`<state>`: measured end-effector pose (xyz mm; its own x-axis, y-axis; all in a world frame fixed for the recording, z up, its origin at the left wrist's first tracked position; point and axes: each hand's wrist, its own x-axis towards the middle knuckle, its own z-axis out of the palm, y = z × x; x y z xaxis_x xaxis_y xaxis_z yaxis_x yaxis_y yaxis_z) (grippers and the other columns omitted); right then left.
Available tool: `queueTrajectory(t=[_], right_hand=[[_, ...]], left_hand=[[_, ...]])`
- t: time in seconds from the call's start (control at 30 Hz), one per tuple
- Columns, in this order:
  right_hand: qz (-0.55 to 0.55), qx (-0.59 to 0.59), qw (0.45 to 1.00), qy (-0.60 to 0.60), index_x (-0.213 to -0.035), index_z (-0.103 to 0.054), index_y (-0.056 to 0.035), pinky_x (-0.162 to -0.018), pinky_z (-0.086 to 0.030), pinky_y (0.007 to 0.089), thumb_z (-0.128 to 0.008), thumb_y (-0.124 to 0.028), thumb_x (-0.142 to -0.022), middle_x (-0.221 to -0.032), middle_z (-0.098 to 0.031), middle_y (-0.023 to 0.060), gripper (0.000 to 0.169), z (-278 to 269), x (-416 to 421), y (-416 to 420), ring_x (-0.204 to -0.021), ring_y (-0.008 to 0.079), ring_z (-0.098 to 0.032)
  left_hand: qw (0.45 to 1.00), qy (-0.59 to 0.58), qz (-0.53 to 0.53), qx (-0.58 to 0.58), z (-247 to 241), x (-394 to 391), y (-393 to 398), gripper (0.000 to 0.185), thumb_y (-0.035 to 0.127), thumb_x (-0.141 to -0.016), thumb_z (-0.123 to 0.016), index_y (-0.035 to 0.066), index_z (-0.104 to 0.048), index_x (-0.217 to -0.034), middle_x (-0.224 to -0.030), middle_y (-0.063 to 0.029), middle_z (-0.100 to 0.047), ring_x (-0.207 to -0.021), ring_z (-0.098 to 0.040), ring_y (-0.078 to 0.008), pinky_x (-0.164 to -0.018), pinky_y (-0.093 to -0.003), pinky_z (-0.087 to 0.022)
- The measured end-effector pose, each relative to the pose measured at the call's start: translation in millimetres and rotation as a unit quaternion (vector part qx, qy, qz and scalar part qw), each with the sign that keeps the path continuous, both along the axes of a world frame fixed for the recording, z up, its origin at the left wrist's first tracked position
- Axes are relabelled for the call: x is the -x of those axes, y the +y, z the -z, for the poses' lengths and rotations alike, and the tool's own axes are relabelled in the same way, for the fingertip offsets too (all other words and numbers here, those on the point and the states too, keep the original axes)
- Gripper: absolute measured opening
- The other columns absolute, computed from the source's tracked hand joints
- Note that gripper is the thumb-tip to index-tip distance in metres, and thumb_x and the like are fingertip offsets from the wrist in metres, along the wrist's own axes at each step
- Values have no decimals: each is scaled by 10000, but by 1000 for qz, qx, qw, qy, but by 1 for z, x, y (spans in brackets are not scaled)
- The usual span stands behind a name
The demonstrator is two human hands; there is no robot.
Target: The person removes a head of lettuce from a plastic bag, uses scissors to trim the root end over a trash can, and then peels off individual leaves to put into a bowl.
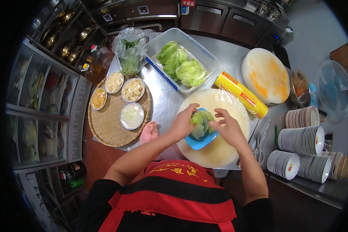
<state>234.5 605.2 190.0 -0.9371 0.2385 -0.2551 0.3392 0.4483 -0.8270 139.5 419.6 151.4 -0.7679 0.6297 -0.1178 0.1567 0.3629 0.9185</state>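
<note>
Leaves of green lettuce point(201, 123) lie in a blue bowl point(197, 143), which stands on a round pale chopping board point(220, 153). My left hand point(184, 121) is at the left side of the leaves, its fingers curved. Whether it grips a leaf or only rests against the leaves is hidden. At the right side my right hand point(227, 126) has its fingers apart, and its thumb side is blurred close to the lettuce. A sheet of clear cling film point(227, 97) lies over the back of the board, beside a yellow cling film box point(240, 94).
Behind the board is a clear plastic tub point(188, 36) with more lettuce. A woven bamboo tray point(107, 124) at left carries several film-covered bowls. Near it is a pink cloth-like item point(149, 132). Scissors point(258, 153), stacked plates point(300, 140) and another round board point(266, 75) are at right.
</note>
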Motion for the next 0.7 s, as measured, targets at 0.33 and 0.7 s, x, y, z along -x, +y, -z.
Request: queueTrajectory(t=[0.33, 0.7], right_hand=[[-121, -310, 943, 33, -1096, -560, -72, -668, -520, 463, -685, -69, -737, -992, -635, 163, 380, 14, 10, -40, -841, 378, -641], [-81, -10, 996, -22, -1315, -498, -57, -860, -494, 368, -767, -258, -784, -1207, -571, 123, 628, -35, 54, 40, -1041, 230, -571]], left_hand=[[977, 188, 82, 63, -3, -2, -27, 719, 25, -664, -731, 78, -439, -1319, -1275, -171, -481, -1193, -463, -377, -997, -430, -405], [987, 129, 90, 25, -14, 124, -9, 980, 332, -682, -833, 115, -278, -1461, -1475, -228, -258, -1376, -262, -402, -1113, -452, -304]])
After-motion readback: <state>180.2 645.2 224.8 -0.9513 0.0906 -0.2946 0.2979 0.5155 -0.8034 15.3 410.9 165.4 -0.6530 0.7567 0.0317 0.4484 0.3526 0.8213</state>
